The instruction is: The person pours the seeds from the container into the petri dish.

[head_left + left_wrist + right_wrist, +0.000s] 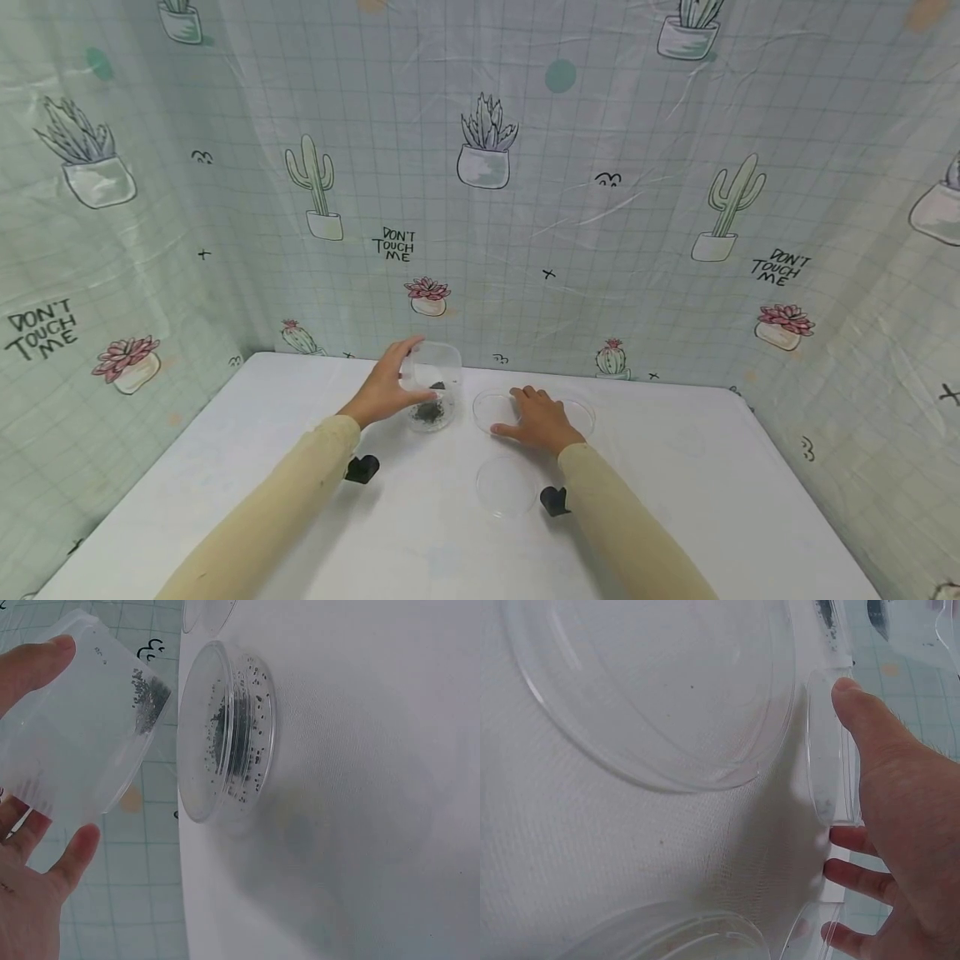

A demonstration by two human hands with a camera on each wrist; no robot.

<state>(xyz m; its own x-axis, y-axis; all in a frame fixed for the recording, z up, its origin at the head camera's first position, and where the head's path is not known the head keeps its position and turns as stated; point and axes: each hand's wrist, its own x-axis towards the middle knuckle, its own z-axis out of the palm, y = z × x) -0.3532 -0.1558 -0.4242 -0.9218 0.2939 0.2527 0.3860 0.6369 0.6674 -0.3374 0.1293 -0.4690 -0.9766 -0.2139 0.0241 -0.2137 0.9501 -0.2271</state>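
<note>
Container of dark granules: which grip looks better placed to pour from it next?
Probably the left grip: it holds the container, with most granules in the corner nearest the dish. The right grip is over at another clear dish.

Clear container (82,742) tilted over clear dish (196,780), dark grains (234,739) inside.

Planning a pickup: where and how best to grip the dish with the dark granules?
Likely best by the side wall of the dish, pinched across opposite sides, coming low from the person's side: it's round, low-walled and sits flat on the table. The tilted container in the left hand crowds it from above. Keep it level; dark granules lie inside.
</note>
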